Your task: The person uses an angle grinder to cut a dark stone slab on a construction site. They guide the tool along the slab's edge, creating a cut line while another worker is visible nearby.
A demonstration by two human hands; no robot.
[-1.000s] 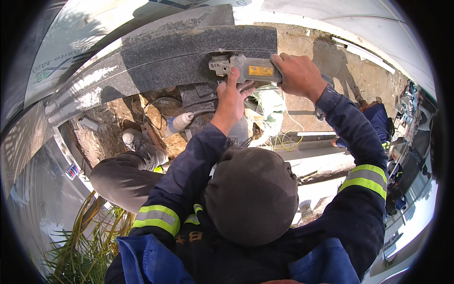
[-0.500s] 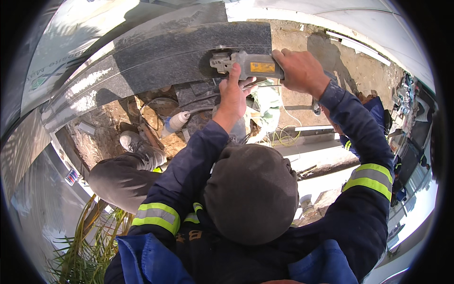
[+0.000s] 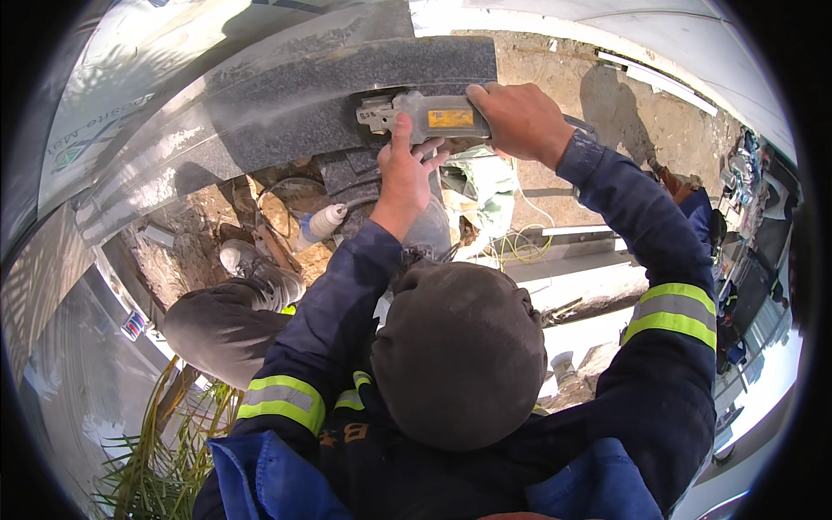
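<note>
My right hand (image 3: 529, 121) wraps around the rear body of a grey angle grinder (image 3: 425, 120) with a yellow label. My left hand (image 3: 406, 173) supports the grinder from below near its head: the thumb stands up against the casing and the other fingers spread under the body. The grinder's head lies over a dark grey speckled stone slab (image 3: 286, 130) marked with long lines. I cannot see the disc clearly; the casing and shadow cover it. Pale dust lies on the slab's left part.
Below the slab are a white bottle (image 3: 322, 223), cut dark stone pieces (image 3: 347, 173) and a pale green sack (image 3: 490, 186). A thin yellow cable (image 3: 524, 247) coils on the ground. A shoe (image 3: 260, 273) stands at left, palm leaves (image 3: 173, 442) lower left. A rounded dark grey cloth shape (image 3: 459, 355) sits between my arms.
The grinder has slid left along the slab, and both my hands have moved left with it. My grip looks the same.
</note>
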